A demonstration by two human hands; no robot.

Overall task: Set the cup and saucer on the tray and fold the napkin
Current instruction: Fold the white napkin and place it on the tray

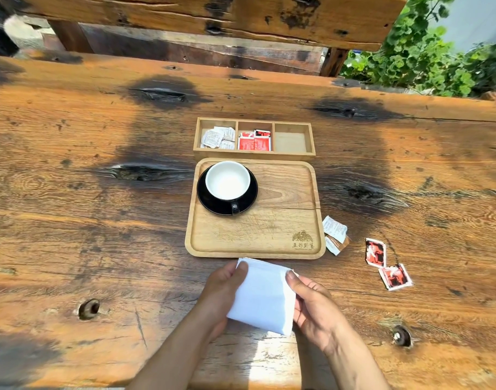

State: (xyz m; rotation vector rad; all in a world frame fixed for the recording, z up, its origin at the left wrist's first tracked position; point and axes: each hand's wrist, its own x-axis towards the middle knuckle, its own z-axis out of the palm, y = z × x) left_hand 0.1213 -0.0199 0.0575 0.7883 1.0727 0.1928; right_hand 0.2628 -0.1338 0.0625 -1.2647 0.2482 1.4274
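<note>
A black cup with a white inside [227,180] stands on a black saucer [248,202] in the far left corner of the wooden tray [274,232]. Its handle points toward me. Just in front of the tray I hold a white napkin [263,296], folded into a rough square, above the table. My left hand [222,288] grips its left edge with the thumb on top. My right hand [314,302] grips its right edge the same way.
A wooden three-compartment box [253,153] behind the tray holds white sachets [217,137] and red sachets [253,140]; its right section is bare. Loose sachets [335,235] and two red packets [387,264] lie right of the tray on the rough wooden table [100,220].
</note>
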